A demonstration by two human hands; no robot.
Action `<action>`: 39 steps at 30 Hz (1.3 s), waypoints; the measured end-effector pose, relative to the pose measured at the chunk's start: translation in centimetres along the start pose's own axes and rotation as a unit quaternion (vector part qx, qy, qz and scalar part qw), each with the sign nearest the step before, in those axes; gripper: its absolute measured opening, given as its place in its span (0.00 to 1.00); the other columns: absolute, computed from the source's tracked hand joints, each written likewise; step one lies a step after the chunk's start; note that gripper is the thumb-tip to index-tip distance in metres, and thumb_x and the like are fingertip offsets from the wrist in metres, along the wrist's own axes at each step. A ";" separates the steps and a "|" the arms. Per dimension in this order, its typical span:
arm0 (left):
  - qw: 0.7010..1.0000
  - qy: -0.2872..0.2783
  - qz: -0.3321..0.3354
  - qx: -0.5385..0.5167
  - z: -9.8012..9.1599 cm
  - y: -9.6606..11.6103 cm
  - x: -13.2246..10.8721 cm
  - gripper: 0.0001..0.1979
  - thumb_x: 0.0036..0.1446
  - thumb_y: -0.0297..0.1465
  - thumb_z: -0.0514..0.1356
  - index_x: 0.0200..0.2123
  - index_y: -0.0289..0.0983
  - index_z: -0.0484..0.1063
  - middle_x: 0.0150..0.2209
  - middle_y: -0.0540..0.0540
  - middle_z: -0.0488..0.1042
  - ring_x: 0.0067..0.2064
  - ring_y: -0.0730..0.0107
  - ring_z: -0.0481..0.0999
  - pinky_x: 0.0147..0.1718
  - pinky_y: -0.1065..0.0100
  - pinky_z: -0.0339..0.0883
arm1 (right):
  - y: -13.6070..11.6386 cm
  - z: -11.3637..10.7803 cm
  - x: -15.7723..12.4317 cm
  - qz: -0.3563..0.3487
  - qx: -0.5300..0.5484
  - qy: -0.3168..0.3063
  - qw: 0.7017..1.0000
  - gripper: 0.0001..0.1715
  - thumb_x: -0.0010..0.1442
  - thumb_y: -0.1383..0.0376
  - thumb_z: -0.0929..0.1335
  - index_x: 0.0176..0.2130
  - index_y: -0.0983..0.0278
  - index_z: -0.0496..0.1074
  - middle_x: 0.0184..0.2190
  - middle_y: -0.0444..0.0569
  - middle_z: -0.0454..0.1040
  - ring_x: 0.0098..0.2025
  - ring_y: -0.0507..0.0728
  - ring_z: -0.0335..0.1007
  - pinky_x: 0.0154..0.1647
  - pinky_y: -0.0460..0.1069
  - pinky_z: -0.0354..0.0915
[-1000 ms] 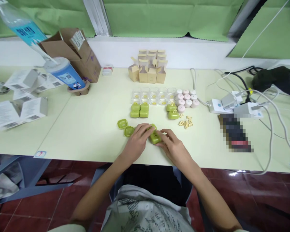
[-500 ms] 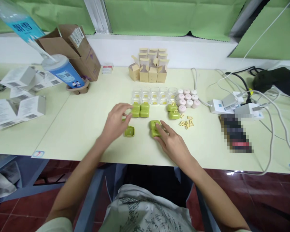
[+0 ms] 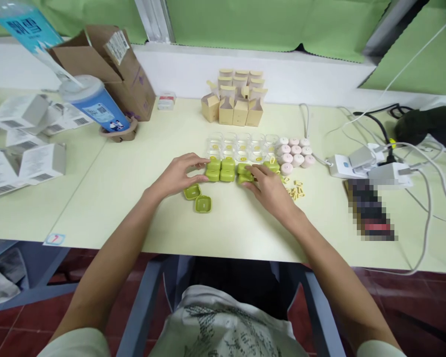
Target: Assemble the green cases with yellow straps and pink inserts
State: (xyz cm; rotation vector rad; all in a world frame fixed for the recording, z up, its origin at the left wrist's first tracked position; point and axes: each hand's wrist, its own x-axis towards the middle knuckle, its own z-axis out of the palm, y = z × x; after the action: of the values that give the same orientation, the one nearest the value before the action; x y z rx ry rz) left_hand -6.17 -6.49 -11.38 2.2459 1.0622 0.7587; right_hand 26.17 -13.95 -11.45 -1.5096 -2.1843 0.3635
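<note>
Small green plastic cases [image 3: 227, 170] stand in a short row on the table. My left hand [image 3: 178, 173] reaches the row's left end, with the forefinger and thumb touching the end cases [image 3: 213, 170] there. My right hand [image 3: 271, 191] has its fingers and thumb around another pair of green cases [image 3: 244, 171], a small gap right of the row; its fingers partly cover them. Below my left hand lies an opened green case, its upper half [image 3: 192, 191] and lower half [image 3: 203, 204] hollow side up. More green cases with yellow loops [image 3: 272, 165] sit partly behind my right hand.
Clear plastic cups [image 3: 243, 147] line up behind the cases, beside pale pink round pieces [image 3: 298, 160]. Yellow loops [image 3: 296, 192] lie loose on the right. Small open cardboard boxes [image 3: 240, 111] stand at the back. A power strip [image 3: 342, 166], cables and a blurred dark object [image 3: 369, 210] occupy the right side.
My right hand has moved the pair of green cases away from me, up beside the row. My left hand has shifted to the row's left end, uncovering the opened case.
</note>
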 end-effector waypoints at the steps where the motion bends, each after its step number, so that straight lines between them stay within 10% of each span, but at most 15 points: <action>1: 1.000 -0.002 0.000 -0.001 0.1 -0.1 0.0 0.38 0.62 0.65 0.69 0.59 0.40 0.85 0.49 0.41 0.85 0.50 0.56 0.84 0.57 0.55 0.77 | 0.3 0.1 0.2 -0.002 0.010 0.004 1.000 0.27 0.76 0.63 0.73 0.69 0.68 0.76 0.65 0.70 0.78 0.55 0.72 0.85 0.62 0.68 0.81; 13: 0.999 -0.009 -0.037 0.001 0.6 -0.3 0.1 0.42 0.62 0.67 0.67 0.62 0.41 0.83 0.48 0.41 0.87 0.50 0.55 0.85 0.57 0.54 0.77 | 0.5 1.7 0.9 0.022 0.032 0.013 0.999 0.30 0.81 0.58 0.67 0.74 0.69 0.71 0.68 0.71 0.76 0.53 0.70 0.85 0.60 0.67 0.81; 19: 0.997 -0.013 -0.075 0.018 -2.2 1.5 -1.6 0.37 0.68 0.60 0.65 0.68 0.41 0.78 0.52 0.40 0.87 0.49 0.57 0.84 0.57 0.54 0.77 | -3.0 0.9 -0.9 -0.009 -0.027 0.087 0.996 0.35 0.82 0.50 0.64 0.76 0.66 0.68 0.68 0.70 0.75 0.68 0.77 0.74 0.68 0.73 0.74; 25: 0.994 -0.063 -0.062 0.059 -3.1 2.9 -6.8 0.41 0.61 0.63 0.71 0.68 0.45 0.78 0.60 0.38 0.82 0.57 0.51 0.81 0.53 0.55 0.79 | -8.9 3.3 -2.5 -0.177 -0.017 -0.076 0.981 0.34 0.78 0.52 0.72 0.74 0.67 0.69 0.66 0.65 0.78 0.61 0.70 0.77 0.60 0.64 0.80; 30: 0.996 -0.037 -0.042 0.077 -0.4 3.7 -8.3 0.23 0.72 0.51 0.67 0.58 0.41 0.82 0.53 0.41 0.85 0.53 0.55 0.83 0.55 0.55 0.79 | -8.4 3.7 -3.5 -0.146 0.000 -0.105 0.984 0.26 0.77 0.69 0.69 0.71 0.67 0.69 0.59 0.63 0.78 0.58 0.68 0.78 0.53 0.61 0.83; 35: 0.995 -0.011 -0.006 0.096 2.2 6.2 -8.0 0.17 0.73 0.38 0.66 0.62 0.43 0.80 0.55 0.42 0.81 0.56 0.56 0.84 0.58 0.56 0.80 | -4.6 0.8 -7.0 -0.048 0.180 -0.039 0.982 0.22 0.78 0.63 0.69 0.67 0.62 0.74 0.60 0.61 0.74 0.57 0.63 0.81 0.61 0.61 0.81; 39: 0.989 -0.003 0.067 0.134 4.2 8.7 -7.2 0.20 0.74 0.31 0.64 0.66 0.42 0.77 0.58 0.38 0.78 0.60 0.52 0.81 0.60 0.53 0.81 | -2.8 -0.2 -8.7 0.100 0.392 -0.040 0.914 0.20 0.78 0.48 0.69 0.52 0.61 0.77 0.48 0.56 0.82 0.45 0.60 0.85 0.48 0.57 0.83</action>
State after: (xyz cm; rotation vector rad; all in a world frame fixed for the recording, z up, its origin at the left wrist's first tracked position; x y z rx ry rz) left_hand -2.74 -18.04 -10.35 2.5682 1.0719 0.6970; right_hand 26.62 -23.10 -11.87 -1.2390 -1.6036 1.2176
